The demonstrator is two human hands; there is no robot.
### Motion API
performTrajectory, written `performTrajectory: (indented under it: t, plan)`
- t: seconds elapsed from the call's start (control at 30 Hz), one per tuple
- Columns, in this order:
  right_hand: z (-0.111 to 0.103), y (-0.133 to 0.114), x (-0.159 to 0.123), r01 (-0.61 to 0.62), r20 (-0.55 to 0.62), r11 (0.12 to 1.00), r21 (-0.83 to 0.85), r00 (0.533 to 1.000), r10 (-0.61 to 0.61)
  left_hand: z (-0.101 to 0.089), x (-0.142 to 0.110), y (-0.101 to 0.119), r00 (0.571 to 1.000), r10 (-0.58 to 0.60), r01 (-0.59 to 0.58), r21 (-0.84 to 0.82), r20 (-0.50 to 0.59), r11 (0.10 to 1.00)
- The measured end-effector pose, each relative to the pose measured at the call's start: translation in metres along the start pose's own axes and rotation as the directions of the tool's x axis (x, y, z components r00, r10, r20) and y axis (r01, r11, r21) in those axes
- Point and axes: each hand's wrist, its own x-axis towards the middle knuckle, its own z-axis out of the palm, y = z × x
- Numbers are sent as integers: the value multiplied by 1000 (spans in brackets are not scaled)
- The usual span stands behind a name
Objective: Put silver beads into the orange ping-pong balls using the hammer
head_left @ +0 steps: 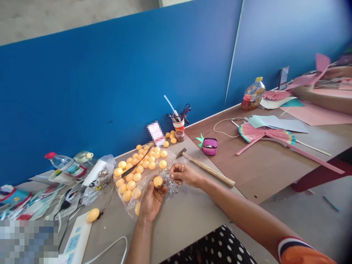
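Orange and smooth, a round ball [157,182] sits gripped in the left hand [153,203], lower centre. The right hand [187,175] curls near silvery beads [172,187], its hold unclear.

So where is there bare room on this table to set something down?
The brown tabletop between the hammer and pink paper fan; also the grey patch between the forearms. Crowded: around the orange balls and bottles at left.

Smooth ball [157,182], wooden hammer handle [209,169]

Left hand [153,201] holds orange ball [157,182]; right hand [187,176] beside shiny bits [172,187]; hammer [208,169] beyond.
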Motion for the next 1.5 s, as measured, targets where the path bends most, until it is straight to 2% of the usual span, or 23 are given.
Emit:
performTrajectory:
  t: [0.13, 0.23, 0.37, 0.6, 0.8, 1.1, 1.37, 1.5]
  plan:
    - [5, 6, 1, -36, -7, 997, 62, 999, 36, 4, -2, 1, 1000, -3, 3, 0, 17, 1000]
    - [7, 8, 0, -61, 9, 998, 18, 998, 61, 4, -5, 1, 999, -19, 19, 19, 41, 1000]
    - [9, 8, -1, -48, -27, 998, -51, 999, 47, 3, -6, 2, 999, -40, 38, 59, 32, 998]
    - [8, 9, 1, -21, 5, 992, 123, 1000, 20, 4, -5, 2, 997, -30, 25, 78, 66, 997]
    - [7, 11, 1, -14, 11, 995, 94, 1000, 13, 5, -5, 3, 995, -28, 19, 91, 92, 996]
    - [9, 10, 2, 10, -72, 994, 110, 997, -2, 2, -3, 0, 996, -22, 15, 86, 83, 996]
    - [12, 10, 1, 78, -26, 990, -114, 996, -82, 3, -4, 0, 996, -37, 27, 129, 78, 991]
    - [16, 15, 2, 34, -60, 988, -153, 997, -43, 4, -3, -2, 998, -29, 20, 156, 54, 988]
